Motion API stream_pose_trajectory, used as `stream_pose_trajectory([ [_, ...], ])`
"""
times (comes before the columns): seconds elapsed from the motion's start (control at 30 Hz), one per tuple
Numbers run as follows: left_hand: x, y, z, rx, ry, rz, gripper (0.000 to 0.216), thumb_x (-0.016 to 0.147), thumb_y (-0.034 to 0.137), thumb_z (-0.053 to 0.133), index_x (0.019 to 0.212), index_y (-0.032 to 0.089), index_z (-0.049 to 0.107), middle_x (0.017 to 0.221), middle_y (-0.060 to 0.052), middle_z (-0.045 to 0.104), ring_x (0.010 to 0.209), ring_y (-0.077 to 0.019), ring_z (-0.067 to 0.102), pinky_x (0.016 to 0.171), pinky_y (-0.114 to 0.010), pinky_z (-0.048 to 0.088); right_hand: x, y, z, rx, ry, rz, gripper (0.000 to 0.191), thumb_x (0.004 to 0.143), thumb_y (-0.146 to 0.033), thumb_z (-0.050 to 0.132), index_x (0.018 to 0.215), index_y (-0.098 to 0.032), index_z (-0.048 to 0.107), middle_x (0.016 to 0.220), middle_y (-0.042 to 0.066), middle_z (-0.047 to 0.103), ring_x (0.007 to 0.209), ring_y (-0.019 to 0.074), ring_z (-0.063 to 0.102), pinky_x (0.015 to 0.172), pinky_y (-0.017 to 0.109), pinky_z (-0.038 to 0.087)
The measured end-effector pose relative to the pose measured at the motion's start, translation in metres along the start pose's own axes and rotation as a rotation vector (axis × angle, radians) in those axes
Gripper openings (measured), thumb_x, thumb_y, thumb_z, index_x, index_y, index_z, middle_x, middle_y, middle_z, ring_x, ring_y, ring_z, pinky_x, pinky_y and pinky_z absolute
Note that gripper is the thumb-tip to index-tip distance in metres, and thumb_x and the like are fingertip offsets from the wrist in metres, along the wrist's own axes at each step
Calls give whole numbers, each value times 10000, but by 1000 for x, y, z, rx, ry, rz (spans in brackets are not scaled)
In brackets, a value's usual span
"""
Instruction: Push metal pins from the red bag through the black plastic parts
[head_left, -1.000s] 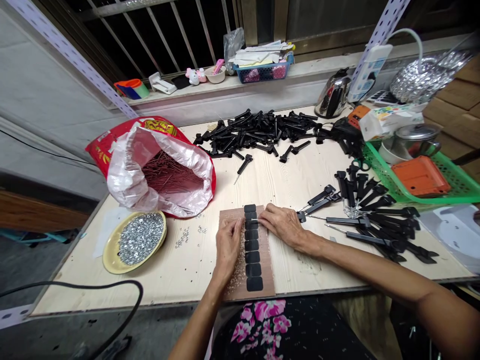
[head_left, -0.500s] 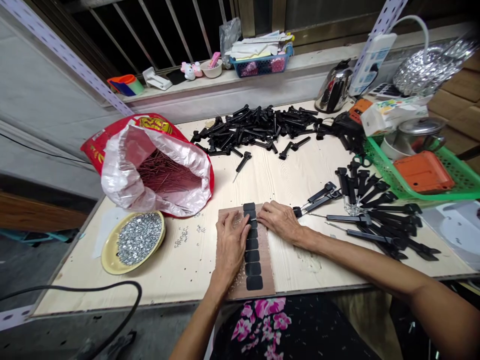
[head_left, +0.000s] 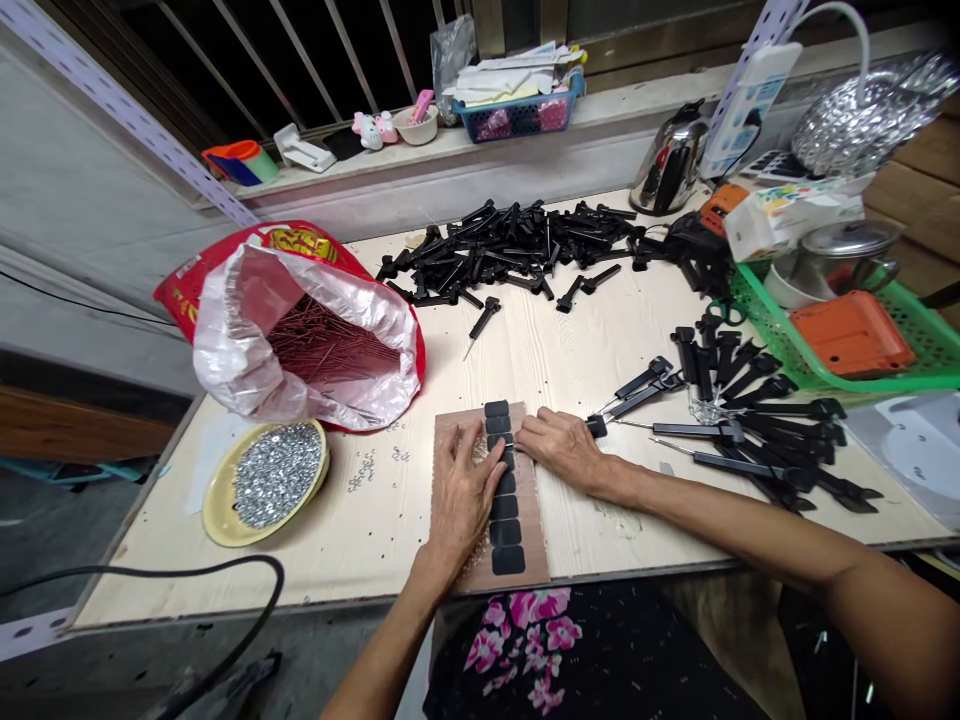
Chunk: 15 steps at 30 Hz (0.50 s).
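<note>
A: How are the fingers set?
B: The left hand (head_left: 461, 490) has them spread, its thumb on a black strip (head_left: 508, 533). The right hand (head_left: 559, 447) pinches a thin metal piece (head_left: 509, 446) against the strip's upper part.
A: What does the strip look like?
B: Flat, dark, round-cornered pads in a single column, running lengthwise on a brown board (head_left: 531, 530) at the table's near edge. Pale crumbs lie beside it.
A: And beyond the board?
B: Black-handled tools (head_left: 787, 440) fan out to the right; a yellow bowl (head_left: 217, 505) of small shiny metal parts (head_left: 276, 475) stands on the left.
A: Any lettering?
B: The red sack (head_left: 180, 283) behind the bowl bears yellow print, but I can't make out a word. The blue marks on the white case (head_left: 750, 112) by the kettle (head_left: 666, 165) are too small to read.
</note>
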<state>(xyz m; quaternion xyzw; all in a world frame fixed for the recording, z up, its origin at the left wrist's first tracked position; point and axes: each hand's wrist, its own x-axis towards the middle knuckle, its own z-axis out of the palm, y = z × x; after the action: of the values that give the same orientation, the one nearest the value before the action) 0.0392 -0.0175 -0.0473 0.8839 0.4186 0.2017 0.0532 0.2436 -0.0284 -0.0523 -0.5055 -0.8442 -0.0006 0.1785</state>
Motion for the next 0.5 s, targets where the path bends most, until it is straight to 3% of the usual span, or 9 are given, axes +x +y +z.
stream_pose_trajectory([
  [0.13, -2, 5, -3, 41, -11, 34, 339, 871, 251, 533, 1205, 258, 592, 1422, -98, 414, 1373, -340, 234, 1029, -570, 364, 1, -1, -6, 6, -44, -81, 195, 940, -129, 428, 846, -172, 593, 806, 42, 574, 773, 164, 457, 568, 275, 271],
  [0.33, 9, 10, -1, 121, 4, 30, 373, 883, 272, 512, 1253, 234, 540, 1483, -102, 336, 1405, -369, 127, 1046, -631, 297, 17, 7, -10, 179, -103, 149, 144, 920, -307, 526, 866, -189, 588, 875, 16, 595, 762, 143, 482, 577, 252, 279],
  [0.5, -6, 17, -7, 131, -28, 55, 374, 877, 240, 523, 1251, 225, 538, 1468, -115, 354, 1408, -363, 119, 1047, -599, 323, 2, -5, -9, 39, -61, -54, 200, 941, -122, 421, 839, -175, 585, 820, 36, 579, 790, 163, 469, 564, 283, 276],
])
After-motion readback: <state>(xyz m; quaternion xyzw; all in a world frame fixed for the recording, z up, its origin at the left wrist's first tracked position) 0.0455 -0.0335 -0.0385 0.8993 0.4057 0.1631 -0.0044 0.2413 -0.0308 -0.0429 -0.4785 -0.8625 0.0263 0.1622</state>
